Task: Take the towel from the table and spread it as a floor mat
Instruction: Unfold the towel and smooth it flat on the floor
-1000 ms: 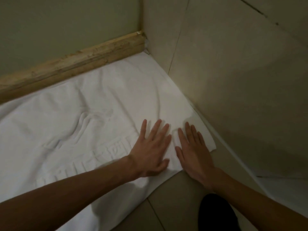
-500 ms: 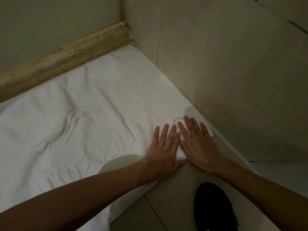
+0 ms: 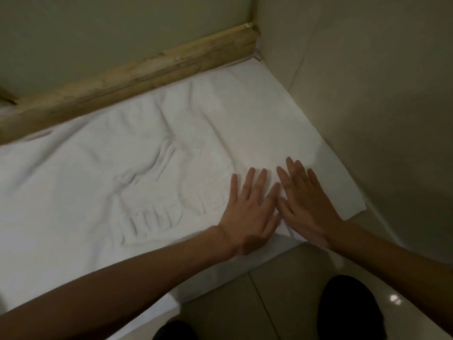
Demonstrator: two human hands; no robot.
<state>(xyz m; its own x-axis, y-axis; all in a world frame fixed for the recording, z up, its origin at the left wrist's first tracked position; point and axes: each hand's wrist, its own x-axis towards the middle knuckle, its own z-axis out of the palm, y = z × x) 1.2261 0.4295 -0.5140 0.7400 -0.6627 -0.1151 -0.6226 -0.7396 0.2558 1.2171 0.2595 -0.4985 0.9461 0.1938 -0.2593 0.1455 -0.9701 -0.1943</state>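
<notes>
Dim tiled floor [image 3: 282, 300] in a corner, wooden skirting [image 3: 137, 77] behind. White towel [image 3: 103, 192] already down, spread along the skirting and up against the right wall [image 3: 367, 94], raised pattern and a few creases mid-cloth. Left hand [image 3: 247, 212] and right hand [image 3: 304, 202] side by side, flat, fingers splayed, gripping nothing, pressing the near right part. Best done by sweeping palms outward from the centre toward the edges with light, even pressure, chasing creases out without dragging the cloth off its line.
</notes>
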